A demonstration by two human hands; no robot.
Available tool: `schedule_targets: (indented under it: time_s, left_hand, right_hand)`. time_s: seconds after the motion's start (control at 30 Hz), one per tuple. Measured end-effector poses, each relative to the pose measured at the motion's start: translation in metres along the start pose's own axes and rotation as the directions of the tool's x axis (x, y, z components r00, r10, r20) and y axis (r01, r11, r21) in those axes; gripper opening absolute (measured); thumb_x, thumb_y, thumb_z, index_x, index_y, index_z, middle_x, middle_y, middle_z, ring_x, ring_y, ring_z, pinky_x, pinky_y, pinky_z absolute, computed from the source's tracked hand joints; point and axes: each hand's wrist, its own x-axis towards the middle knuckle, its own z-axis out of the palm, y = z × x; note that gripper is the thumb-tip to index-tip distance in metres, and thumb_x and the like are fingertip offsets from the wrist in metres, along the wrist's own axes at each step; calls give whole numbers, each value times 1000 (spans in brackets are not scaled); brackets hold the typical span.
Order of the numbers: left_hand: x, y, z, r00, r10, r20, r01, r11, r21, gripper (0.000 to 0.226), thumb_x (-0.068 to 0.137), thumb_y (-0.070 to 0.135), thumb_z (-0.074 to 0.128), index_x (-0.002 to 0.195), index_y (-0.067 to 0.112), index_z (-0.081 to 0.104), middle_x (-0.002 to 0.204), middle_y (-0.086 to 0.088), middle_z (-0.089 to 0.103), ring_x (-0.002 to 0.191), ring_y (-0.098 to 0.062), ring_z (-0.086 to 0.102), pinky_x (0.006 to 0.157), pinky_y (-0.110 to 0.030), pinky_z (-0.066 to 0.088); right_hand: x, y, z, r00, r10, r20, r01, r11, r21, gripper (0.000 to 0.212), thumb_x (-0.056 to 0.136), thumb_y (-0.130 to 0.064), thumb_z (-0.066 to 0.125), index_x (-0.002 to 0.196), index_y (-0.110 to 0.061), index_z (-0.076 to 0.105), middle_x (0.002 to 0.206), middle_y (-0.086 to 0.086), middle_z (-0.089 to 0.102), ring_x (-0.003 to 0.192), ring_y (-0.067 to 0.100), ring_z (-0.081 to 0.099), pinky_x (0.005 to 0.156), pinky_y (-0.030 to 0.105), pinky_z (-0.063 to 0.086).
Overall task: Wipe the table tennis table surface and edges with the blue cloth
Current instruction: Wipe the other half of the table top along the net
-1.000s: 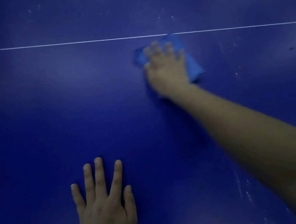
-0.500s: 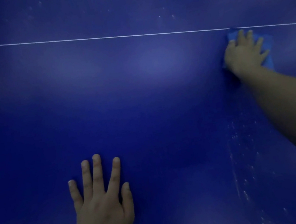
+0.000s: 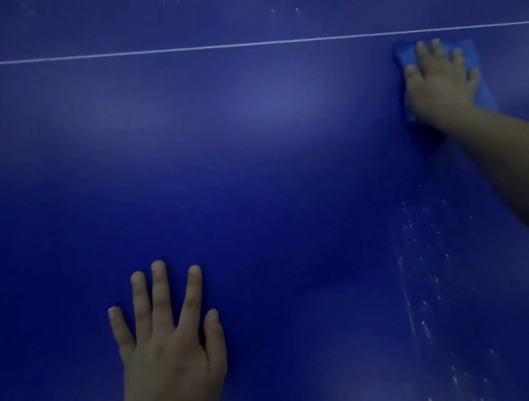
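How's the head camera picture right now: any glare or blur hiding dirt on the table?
Head view: dim overall; a soft pale glare patch sits mid-table; the right hand on the blue cloth looks slightly blurred; white specks show lower right; corners darken.

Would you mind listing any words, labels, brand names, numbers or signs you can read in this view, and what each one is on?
None: no readable text appears anywhere.
The table tennis table carries only a plain white line and pale specks, no lettering.
The blue cloth under the right hand shows no label.
The left hand lies flat on bare surface.
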Motion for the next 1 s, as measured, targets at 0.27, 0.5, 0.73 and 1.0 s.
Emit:
schedule_targets:
  time_s: [0.27, 0.5, 0.73, 1.0]
  left_hand:
    - [0, 1, -1, 1000, -3, 28, 4, 998, -55, 61, 101, 51, 25, 158, 30, 18, 168, -8, 9, 156, -28, -3, 123, -48, -14]
    - [-1, 3, -3, 999, -15, 29, 18, 997, -80, 61, 101, 52, 21, 158, 32, 10, 169, -6, 6, 156, -24, -10, 123, -49, -14]
    - [0, 2, -6, 998, -27, 49, 32, 994, -102, 62, 100, 54, 16, 158, 35, 4, 170, -5, 0, 156, -24, -12, 123, -54, -10]
    - [-1, 2, -8, 997, -26, 70, 36, 989, -146, 63, 98, 51, 9, 157, 33, -5, 168, 1, -12, 154, -21, -18, 123, -51, -14]
  right_hand:
    - [-226, 18, 37, 151, -964, 218, 988, 150, -21, 50, 103, -47, 38, 148, -28, 45, 160, 1, 35, 151, 36, 23, 120, 60, 11]
    - [-59, -39, 22, 848, -530, 15, 529, 844, -84, 62, 101, -51, 14, 159, -30, 18, 166, 2, 21, 152, 36, 17, 117, 64, 14]
    - [-208, -56, 46, 755, -655, 43, 656, 754, -40, 57, 103, -47, 23, 156, -28, 32, 165, -2, 26, 152, 32, 19, 119, 63, 12]
    - [-224, -121, 51, 994, -15, -106, 20, 999, 43, 58, 102, -40, 20, 158, -26, 27, 166, -2, 20, 154, 34, 12, 116, 69, 2]
